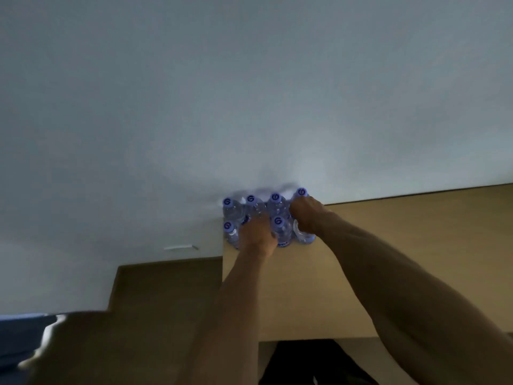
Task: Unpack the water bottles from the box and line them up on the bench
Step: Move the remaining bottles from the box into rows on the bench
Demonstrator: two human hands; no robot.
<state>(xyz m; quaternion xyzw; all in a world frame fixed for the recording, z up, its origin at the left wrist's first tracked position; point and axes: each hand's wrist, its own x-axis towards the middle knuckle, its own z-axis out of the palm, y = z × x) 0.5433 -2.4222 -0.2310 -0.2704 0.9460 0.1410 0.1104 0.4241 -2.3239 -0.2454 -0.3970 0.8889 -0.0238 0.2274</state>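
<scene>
- A cluster of clear water bottles [273, 218] with blue caps stands in two short rows at the far left corner of a tan bench [388, 245], tight against a pale wall [222, 93].
- The right hand [306, 215] curls round the neck of the far right bottle [301, 194], whose cap shows just above the knuckles.
- The left hand [258, 236] wraps round a bottle in the near row; that bottle is mostly hidden under the fingers.
- A brown box flap [91, 345] lies blurred at the near left, well apart from the bottles.
</scene>
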